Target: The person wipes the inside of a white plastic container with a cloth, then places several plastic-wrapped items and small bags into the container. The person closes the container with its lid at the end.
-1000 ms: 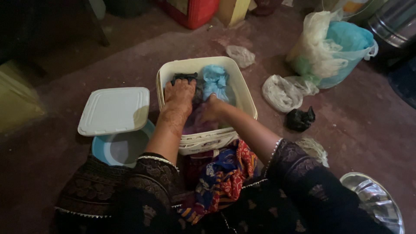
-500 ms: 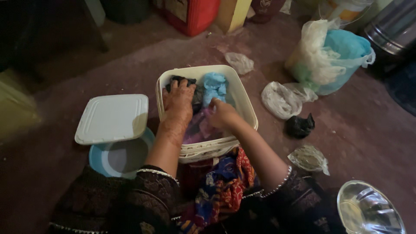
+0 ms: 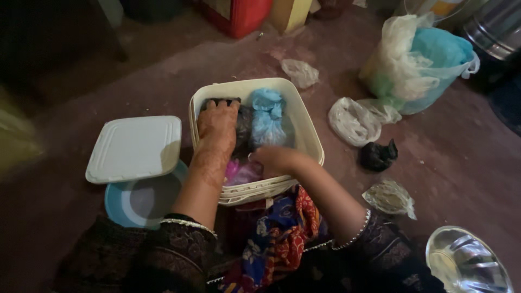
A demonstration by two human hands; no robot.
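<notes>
Right hand (image 3: 274,159) fingers hidden among bags; steel bowl (image 3: 467,266) cut by frame's edge.

You are looking down at a bare, reddish-brown floor (image 3: 450,157), dim and unevenly lit, darkest at the left edge and the top left corner. Along the far side stand a red container (image 3: 241,15) and a yellow one (image 3: 290,13) beside it, with a ribbed metal vessel (image 3: 496,32) in the top right corner. Crumpled plastic bags (image 3: 355,120) lie scattered on the floor to your right, and a steel bowl (image 3: 467,263) sits at the bottom right.
</notes>
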